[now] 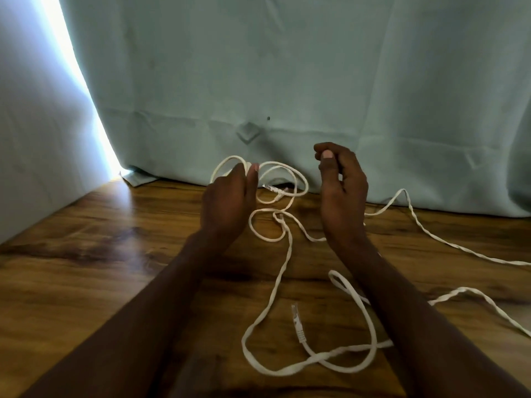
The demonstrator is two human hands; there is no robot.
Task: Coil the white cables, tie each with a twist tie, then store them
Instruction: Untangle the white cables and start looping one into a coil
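A long white cable (280, 271) sprawls in loose loops over the wooden surface (86, 282). My left hand (230, 202) is raised near the curtain and pinches a few coiled loops (287, 173) of that cable between thumb and fingers. One plug (273, 188) hangs inside those loops. The cable's other plug (298, 326) lies flat on the wood between my forearms. My right hand (342, 191) is lifted to the right of the coil, fingers curled with the thumb against the index finger. I see nothing in it. Cable passes behind its wrist.
A pale teal curtain (287, 81) hangs along the back edge of the wood. Bright light comes through a gap (83, 90) at the left. More white cable (459, 248) trails off to the right edge. No twist tie or storage container shows.
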